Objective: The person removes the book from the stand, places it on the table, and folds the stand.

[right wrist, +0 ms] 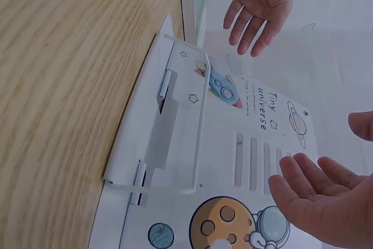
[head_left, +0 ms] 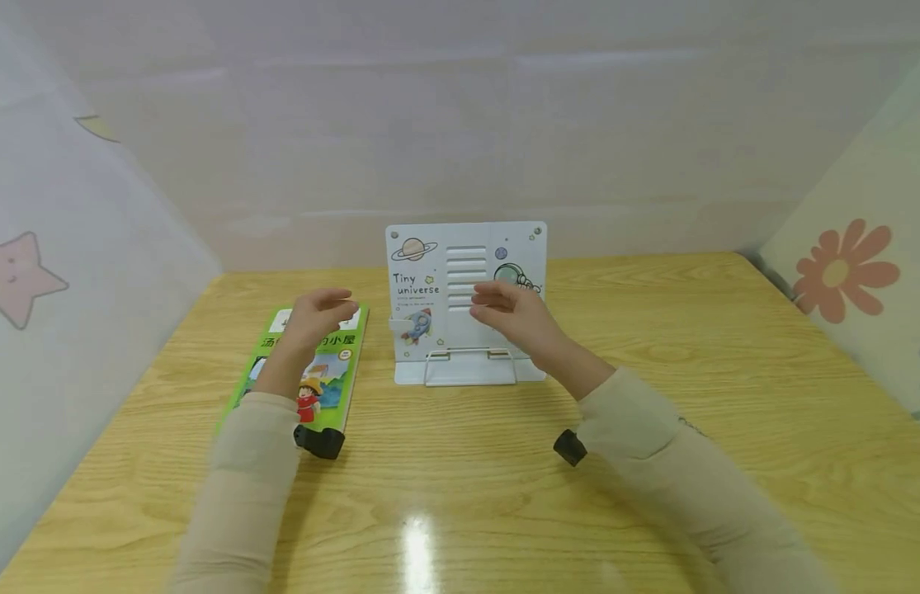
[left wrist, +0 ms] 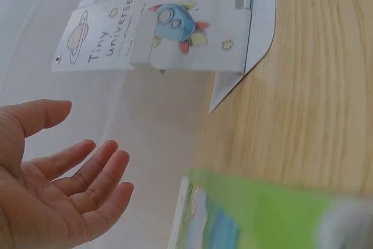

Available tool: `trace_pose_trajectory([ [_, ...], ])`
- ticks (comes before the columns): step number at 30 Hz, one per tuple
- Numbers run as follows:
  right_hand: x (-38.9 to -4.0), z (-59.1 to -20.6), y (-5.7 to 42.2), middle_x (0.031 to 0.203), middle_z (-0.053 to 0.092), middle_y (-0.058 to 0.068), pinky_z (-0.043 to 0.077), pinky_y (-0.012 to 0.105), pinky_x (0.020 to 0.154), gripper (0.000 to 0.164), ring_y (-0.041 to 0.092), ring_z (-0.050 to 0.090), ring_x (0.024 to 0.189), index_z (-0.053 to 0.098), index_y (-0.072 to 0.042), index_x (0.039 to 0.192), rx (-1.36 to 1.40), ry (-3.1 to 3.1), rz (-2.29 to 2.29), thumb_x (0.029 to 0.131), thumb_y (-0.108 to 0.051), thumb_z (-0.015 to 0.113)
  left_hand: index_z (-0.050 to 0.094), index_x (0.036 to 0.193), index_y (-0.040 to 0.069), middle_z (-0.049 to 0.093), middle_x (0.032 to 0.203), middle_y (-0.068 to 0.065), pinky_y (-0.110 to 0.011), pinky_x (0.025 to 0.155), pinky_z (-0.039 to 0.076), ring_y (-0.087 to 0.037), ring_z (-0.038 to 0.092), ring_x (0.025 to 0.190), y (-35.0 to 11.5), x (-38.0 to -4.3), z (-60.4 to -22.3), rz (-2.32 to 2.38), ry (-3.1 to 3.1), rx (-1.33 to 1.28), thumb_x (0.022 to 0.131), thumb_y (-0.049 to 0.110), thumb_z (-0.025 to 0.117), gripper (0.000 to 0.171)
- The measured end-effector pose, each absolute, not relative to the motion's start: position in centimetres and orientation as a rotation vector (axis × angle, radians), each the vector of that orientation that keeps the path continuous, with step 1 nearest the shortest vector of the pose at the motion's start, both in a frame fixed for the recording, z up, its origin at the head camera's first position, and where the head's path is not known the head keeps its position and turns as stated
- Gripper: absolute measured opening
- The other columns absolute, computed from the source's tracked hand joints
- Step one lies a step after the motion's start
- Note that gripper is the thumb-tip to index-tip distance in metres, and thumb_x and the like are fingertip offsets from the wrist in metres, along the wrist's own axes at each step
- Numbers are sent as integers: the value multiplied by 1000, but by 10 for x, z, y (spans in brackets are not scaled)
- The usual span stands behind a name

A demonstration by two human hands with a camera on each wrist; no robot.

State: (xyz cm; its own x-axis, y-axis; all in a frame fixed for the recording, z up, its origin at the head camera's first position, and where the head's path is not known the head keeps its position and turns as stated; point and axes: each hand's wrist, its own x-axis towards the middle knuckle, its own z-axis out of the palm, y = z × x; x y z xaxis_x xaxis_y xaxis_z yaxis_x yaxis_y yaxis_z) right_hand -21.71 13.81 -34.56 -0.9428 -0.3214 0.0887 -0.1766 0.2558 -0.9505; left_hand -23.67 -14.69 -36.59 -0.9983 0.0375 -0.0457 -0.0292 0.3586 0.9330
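A white book stand [head_left: 467,330] with space drawings and the words "Tiny universe" stands upright on the table, its wire page holder [right wrist: 201,121] at the front. My right hand [head_left: 519,318] hovers before the stand's right half, fingers relaxed and holding nothing. To the left, a green picture book [head_left: 329,371] lies flat. Above the book's upper part is my left hand [head_left: 311,322], palm facing inward. In the left wrist view, the left hand [left wrist: 70,190] has its thumb apart from loosely bent fingers, with nothing between them.
The wooden table [head_left: 460,478] runs back to a pale cloth wall [head_left: 460,140]. Side cloths carry a pink star [head_left: 21,276] and a red flower [head_left: 846,268]. Black wrist cameras [head_left: 322,441] hang below both sleeves.
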Motion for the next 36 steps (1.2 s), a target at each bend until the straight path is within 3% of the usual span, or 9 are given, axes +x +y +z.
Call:
trace_pose_trajectory([
  [20,-221,-366,191,111,50,19,38,32,88,39,25,47,101,45,7,117,-234,2536,-1921,85,-12,54,41,124,-3,47,117,-17,-40,88,36,-27,45,104,-110,-242,-386,1847,2470,-29,84,18,57,48],
  [36,-237,-385,196,111,46,21,38,32,87,43,27,43,102,41,9,119,77,2520,-1986,82,-7,56,49,118,3,50,113,-12,-38,88,36,-26,46,103,-94,-242,-395,1804,2544,55,82,17,59,41],
])
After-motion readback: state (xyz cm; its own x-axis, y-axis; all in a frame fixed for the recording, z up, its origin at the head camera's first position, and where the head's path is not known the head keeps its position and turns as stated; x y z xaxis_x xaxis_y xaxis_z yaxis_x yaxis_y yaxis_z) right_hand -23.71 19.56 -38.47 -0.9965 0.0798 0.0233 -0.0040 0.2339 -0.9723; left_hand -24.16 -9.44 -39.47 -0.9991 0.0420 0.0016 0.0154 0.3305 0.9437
